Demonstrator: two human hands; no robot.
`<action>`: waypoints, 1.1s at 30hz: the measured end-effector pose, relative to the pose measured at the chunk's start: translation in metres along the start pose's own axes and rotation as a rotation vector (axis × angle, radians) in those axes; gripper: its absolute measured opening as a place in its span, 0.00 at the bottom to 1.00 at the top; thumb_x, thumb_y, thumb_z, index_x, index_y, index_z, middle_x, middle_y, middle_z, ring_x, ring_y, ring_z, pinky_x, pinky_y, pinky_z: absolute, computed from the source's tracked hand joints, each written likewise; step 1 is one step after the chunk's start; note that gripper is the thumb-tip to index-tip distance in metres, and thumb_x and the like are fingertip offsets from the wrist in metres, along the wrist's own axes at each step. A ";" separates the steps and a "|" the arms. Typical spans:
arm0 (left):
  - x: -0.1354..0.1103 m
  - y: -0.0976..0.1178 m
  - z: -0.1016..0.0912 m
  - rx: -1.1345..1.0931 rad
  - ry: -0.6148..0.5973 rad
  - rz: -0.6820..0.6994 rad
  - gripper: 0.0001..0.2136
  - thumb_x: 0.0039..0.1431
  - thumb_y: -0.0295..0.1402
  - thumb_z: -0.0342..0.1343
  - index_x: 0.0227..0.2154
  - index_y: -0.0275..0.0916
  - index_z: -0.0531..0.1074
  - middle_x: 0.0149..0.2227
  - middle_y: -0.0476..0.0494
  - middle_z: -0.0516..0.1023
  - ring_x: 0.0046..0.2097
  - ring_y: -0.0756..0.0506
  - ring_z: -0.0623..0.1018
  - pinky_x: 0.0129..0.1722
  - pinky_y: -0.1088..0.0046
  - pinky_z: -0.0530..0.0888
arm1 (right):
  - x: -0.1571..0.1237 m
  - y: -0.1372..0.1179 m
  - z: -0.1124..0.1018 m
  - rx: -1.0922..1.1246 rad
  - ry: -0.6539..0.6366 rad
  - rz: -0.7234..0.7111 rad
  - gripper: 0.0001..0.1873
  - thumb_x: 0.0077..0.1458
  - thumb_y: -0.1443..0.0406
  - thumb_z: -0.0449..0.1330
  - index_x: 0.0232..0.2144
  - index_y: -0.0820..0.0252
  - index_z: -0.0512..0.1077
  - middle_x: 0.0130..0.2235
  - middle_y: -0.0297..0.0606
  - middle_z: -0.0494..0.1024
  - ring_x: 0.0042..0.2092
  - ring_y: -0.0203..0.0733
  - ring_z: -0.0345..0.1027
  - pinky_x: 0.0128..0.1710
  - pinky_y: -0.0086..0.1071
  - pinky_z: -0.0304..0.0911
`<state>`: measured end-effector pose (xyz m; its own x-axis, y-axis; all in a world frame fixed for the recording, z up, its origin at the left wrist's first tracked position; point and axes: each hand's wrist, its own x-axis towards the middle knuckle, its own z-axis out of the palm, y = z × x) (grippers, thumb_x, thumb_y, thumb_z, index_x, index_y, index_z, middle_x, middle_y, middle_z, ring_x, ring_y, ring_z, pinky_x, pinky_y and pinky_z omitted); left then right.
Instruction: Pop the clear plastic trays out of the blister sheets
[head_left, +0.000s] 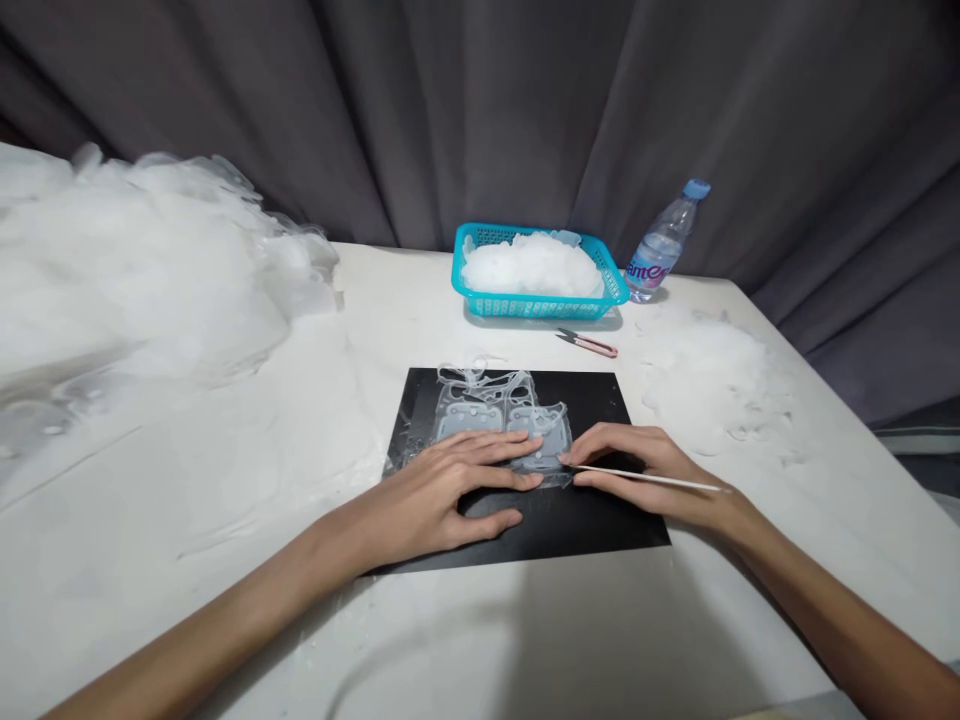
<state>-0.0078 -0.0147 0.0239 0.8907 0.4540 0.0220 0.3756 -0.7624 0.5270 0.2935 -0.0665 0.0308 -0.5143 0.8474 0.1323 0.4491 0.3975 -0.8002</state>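
Note:
A clear, floppy moulded sheet lies on a black mat in the middle of the white table. My left hand rests flat on the sheet's near edge, fingers stretched out and pressing it down. My right hand is pinched around a thin pale stick, holding it like a pen. The stick's tip touches the sheet's right near corner, close to my left fingertips.
A teal basket of white translucent pieces stands behind the mat. Small snips lie before it. A water bottle stands at the back right. White scraps lie at right; a big heap fills the left. Grey curtain behind.

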 end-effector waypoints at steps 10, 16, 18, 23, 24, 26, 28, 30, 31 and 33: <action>-0.002 0.001 0.000 -0.049 0.032 0.017 0.21 0.72 0.46 0.57 0.65 0.56 0.71 0.73 0.49 0.63 0.72 0.39 0.66 0.72 0.58 0.62 | 0.009 0.006 0.014 -0.108 0.002 -0.244 0.06 0.71 0.66 0.59 0.47 0.57 0.76 0.44 0.42 0.83 0.46 0.43 0.76 0.49 0.38 0.73; -0.006 0.002 -0.001 -0.020 0.045 -0.014 0.20 0.71 0.45 0.57 0.64 0.57 0.72 0.77 0.49 0.52 0.73 0.35 0.64 0.70 0.53 0.65 | 0.011 0.006 0.016 -0.331 -0.001 -0.304 0.09 0.72 0.65 0.57 0.50 0.57 0.75 0.46 0.43 0.81 0.48 0.43 0.76 0.47 0.36 0.74; -0.007 0.002 -0.001 -0.023 0.038 -0.028 0.21 0.71 0.45 0.57 0.65 0.58 0.71 0.78 0.50 0.50 0.74 0.34 0.62 0.71 0.52 0.64 | 0.012 0.008 0.020 -0.448 0.042 -0.336 0.10 0.72 0.64 0.56 0.52 0.58 0.74 0.47 0.44 0.81 0.48 0.43 0.77 0.46 0.36 0.75; -0.005 0.001 -0.002 -0.053 0.039 -0.035 0.22 0.70 0.43 0.59 0.65 0.59 0.71 0.78 0.51 0.48 0.75 0.33 0.59 0.73 0.52 0.61 | 0.019 0.012 0.027 -0.677 0.077 -0.445 0.13 0.73 0.65 0.55 0.56 0.60 0.73 0.48 0.46 0.82 0.46 0.45 0.77 0.47 0.39 0.76; -0.005 0.001 -0.002 -0.058 0.046 -0.037 0.22 0.70 0.42 0.59 0.65 0.59 0.71 0.78 0.51 0.46 0.75 0.33 0.58 0.73 0.51 0.60 | 0.020 0.013 0.028 -0.692 0.067 -0.460 0.13 0.72 0.65 0.56 0.55 0.60 0.73 0.48 0.46 0.82 0.45 0.45 0.77 0.46 0.39 0.76; -0.005 0.002 -0.002 -0.063 0.062 -0.040 0.22 0.70 0.40 0.60 0.65 0.58 0.71 0.79 0.52 0.41 0.76 0.31 0.53 0.73 0.48 0.59 | 0.021 0.013 0.027 -0.696 0.057 -0.484 0.12 0.72 0.66 0.56 0.54 0.61 0.73 0.47 0.46 0.82 0.43 0.44 0.77 0.44 0.38 0.76; -0.006 0.002 -0.002 -0.071 0.072 -0.041 0.23 0.69 0.38 0.60 0.65 0.58 0.71 0.79 0.52 0.37 0.77 0.30 0.49 0.73 0.46 0.58 | 0.022 0.011 0.025 -0.665 0.055 -0.471 0.12 0.73 0.67 0.54 0.53 0.61 0.74 0.46 0.46 0.82 0.43 0.44 0.77 0.44 0.38 0.75; -0.005 0.002 -0.003 -0.086 0.057 -0.043 0.23 0.69 0.36 0.61 0.65 0.58 0.71 0.79 0.54 0.34 0.77 0.29 0.46 0.72 0.45 0.58 | 0.024 0.009 0.023 -0.576 0.067 -0.406 0.12 0.74 0.67 0.53 0.53 0.61 0.73 0.46 0.46 0.82 0.45 0.45 0.77 0.47 0.38 0.75; -0.005 0.002 -0.004 -0.094 0.043 -0.046 0.24 0.68 0.36 0.61 0.65 0.59 0.71 0.78 0.54 0.33 0.77 0.28 0.45 0.72 0.44 0.58 | 0.025 0.009 0.022 -0.505 0.078 -0.358 0.12 0.74 0.66 0.52 0.53 0.61 0.73 0.46 0.46 0.81 0.47 0.45 0.76 0.48 0.38 0.74; -0.004 0.002 -0.006 -0.106 0.012 -0.058 0.24 0.69 0.36 0.61 0.65 0.60 0.70 0.78 0.55 0.31 0.77 0.27 0.42 0.71 0.42 0.58 | 0.027 0.008 0.020 -0.334 0.112 -0.250 0.12 0.74 0.65 0.52 0.52 0.60 0.73 0.48 0.46 0.79 0.49 0.44 0.75 0.50 0.38 0.73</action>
<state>-0.0119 -0.0147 0.0300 0.8649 0.5020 -0.0014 0.3967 -0.6818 0.6147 0.2682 -0.0474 0.0165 -0.5630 0.7363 0.3752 0.5421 0.6718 -0.5049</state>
